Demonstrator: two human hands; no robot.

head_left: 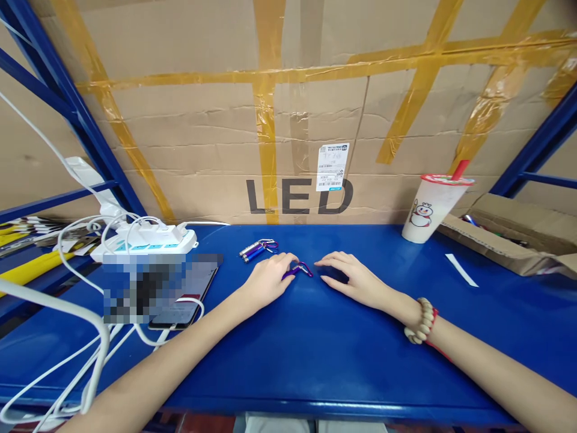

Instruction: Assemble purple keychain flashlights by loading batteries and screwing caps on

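My left hand (269, 279) rests on the blue table (315, 349) with its fingers curled over a small purple keychain torch with a carabiner (297, 270). My right hand (354, 278) lies palm down just right of it, fingers spread toward the carabiner, holding nothing; a bead bracelet sits on that wrist. A few more small torches, silver and blue (256, 248), lie together just beyond my left hand.
A white power strip (148, 240) with several white cables stands at the left, a phone (184, 300) beside it. A lidded drink cup with a red straw (433, 207) and an open cardboard box (509, 240) stand at the right. A taped cardboard wall closes the back.
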